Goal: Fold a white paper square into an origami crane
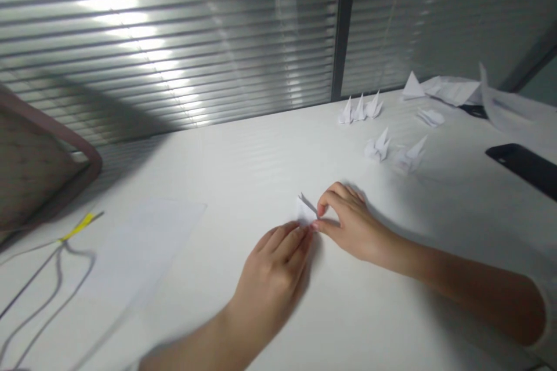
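Observation:
A small folded piece of white paper (306,212) rests on the white table, with a pointed tip sticking up at its far side. My left hand (278,261) presses on its near edge with the fingers close together, hiding part of it. My right hand (348,217) pinches the paper's right corner between thumb and forefinger. Behind my right hand stand two folded paper cranes (378,146). Farther back, three more paper cranes (360,109) stand in a row.
A flat white sheet (143,243) and a grey cable with a yellow tie (80,226) lie at left, near a bag (39,168). At right are a black phone (524,165), a folded paper piece (430,117) and crumpled papers (455,91). Blinds (243,40) hang behind the table.

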The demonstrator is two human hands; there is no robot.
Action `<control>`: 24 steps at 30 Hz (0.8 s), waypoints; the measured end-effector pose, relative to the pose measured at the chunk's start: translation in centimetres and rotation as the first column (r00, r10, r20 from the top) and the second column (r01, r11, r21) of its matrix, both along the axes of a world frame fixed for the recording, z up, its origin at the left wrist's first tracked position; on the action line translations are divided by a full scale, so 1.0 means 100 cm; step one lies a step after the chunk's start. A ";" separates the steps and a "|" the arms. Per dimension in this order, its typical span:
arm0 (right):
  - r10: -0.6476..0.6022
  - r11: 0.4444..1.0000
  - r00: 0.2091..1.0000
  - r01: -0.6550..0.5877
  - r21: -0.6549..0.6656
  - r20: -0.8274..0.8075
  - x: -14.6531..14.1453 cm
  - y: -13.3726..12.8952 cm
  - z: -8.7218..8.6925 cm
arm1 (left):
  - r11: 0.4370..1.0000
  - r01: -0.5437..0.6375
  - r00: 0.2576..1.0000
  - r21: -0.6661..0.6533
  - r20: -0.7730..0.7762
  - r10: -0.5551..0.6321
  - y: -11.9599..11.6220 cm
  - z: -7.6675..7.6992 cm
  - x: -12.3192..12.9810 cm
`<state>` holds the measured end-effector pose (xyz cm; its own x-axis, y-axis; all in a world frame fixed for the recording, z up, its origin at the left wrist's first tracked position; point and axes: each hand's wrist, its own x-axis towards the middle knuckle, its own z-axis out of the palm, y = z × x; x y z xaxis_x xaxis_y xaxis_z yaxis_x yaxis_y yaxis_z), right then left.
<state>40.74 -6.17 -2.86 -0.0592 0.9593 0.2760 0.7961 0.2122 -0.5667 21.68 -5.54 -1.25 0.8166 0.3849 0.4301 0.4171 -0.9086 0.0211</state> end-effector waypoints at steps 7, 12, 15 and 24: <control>0.408 0.877 0.904 -0.428 0.221 0.129 0.016 0.000 0.008 | 0.989 0.070 0.978 -0.131 -0.187 -0.094 0.008 0.012 -0.015; 0.510 0.794 0.821 -0.564 0.225 0.256 0.030 0.005 0.005 | 0.989 0.085 0.979 -0.117 -0.175 -0.105 0.028 0.011 -0.023; 0.493 0.770 0.820 -0.566 0.295 0.291 0.032 0.007 0.001 | 0.991 0.051 0.992 -0.121 -0.106 -0.064 0.032 0.007 -0.023; 0.508 0.719 0.827 -0.562 0.409 0.242 0.027 0.013 0.000 | 0.971 0.136 0.990 -0.198 -0.012 -0.141 0.029 0.002 -0.017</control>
